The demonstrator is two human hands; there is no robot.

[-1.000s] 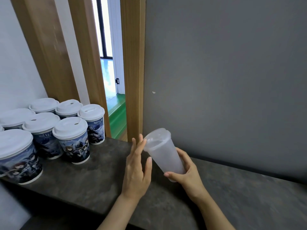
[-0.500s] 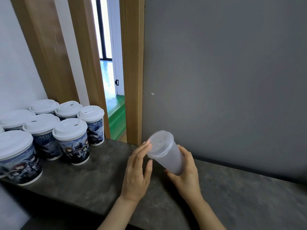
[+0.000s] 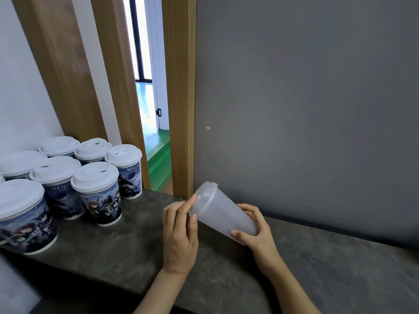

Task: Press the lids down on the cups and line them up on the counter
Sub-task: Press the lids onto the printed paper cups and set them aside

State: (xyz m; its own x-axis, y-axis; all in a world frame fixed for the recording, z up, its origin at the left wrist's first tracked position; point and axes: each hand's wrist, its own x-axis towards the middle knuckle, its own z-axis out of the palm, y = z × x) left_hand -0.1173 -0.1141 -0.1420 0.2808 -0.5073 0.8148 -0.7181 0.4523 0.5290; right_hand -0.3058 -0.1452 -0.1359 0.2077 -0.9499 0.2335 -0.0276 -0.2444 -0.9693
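On my feed I see two bare forearms entering from the lower edge, each ending in a bare hand: the left hand and the right hand. I note no sleeve, glove, watch, ring or bracelet on either limb as far as the frame shows. The fingernails I can see are short and unpainted.

Grey wall on the right with a small chip; wooden door frame left of it, green floor beyond.
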